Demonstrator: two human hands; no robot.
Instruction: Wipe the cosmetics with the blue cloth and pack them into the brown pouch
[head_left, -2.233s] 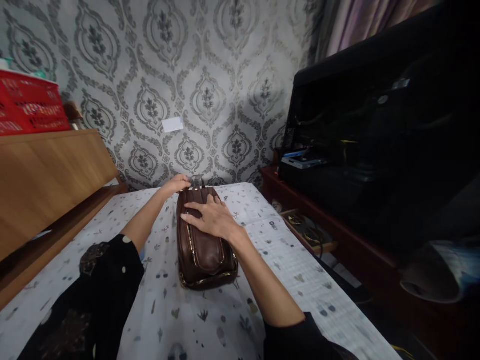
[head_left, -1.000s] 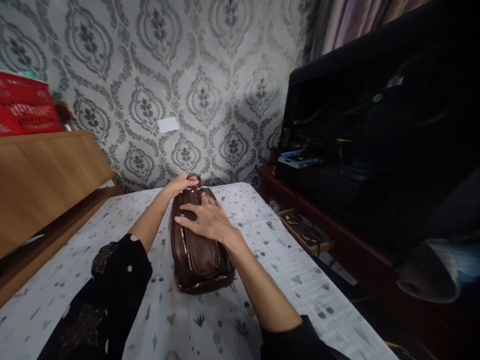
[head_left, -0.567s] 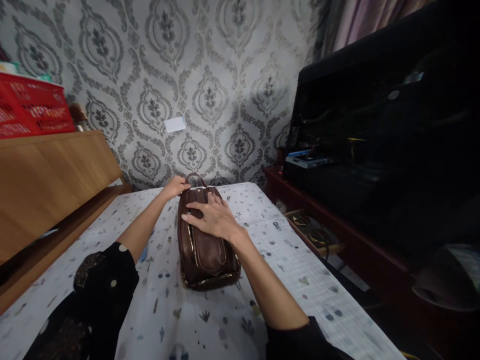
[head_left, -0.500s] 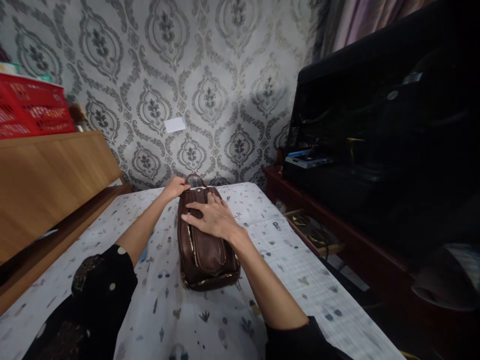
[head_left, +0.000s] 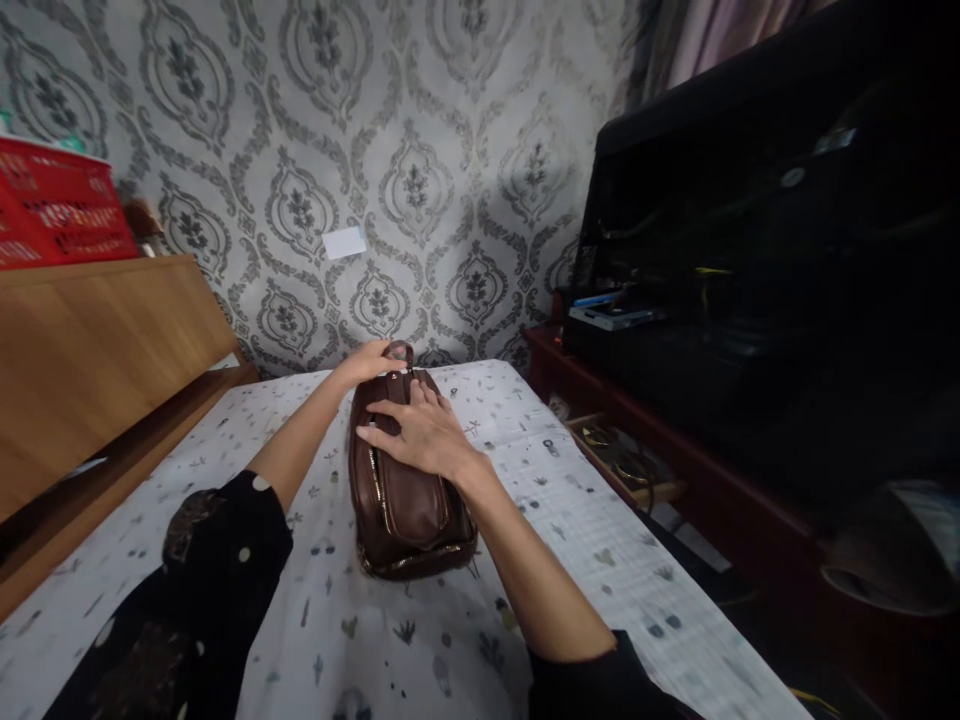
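Observation:
A brown leather bag (head_left: 409,505) with gold zippers lies on a white printed cloth (head_left: 300,620), its short strap handle (head_left: 400,350) at the far end. At that far end is my left hand (head_left: 371,362), fingers closed together at the base of the handle. What they pinch is too small to make out. My right hand (head_left: 427,432) rests palm down on the upper part of the bag, fingers stretched and spread over the front pocket. Part of the bag's top is hidden beneath it.
On the left a wooden headboard (head_left: 112,350) carries a red basket (head_left: 64,205). To the right, a large black television (head_left: 750,250) stands on a dark red cabinet (head_left: 720,490) with an open drawer (head_left: 630,470). A patterned wall (head_left: 420,130) closes the far side.
My left hand has slid rightward along the bag's far end, from its left corner to the handle's base. The right hand stays on the bag. The view has shifted slightly.

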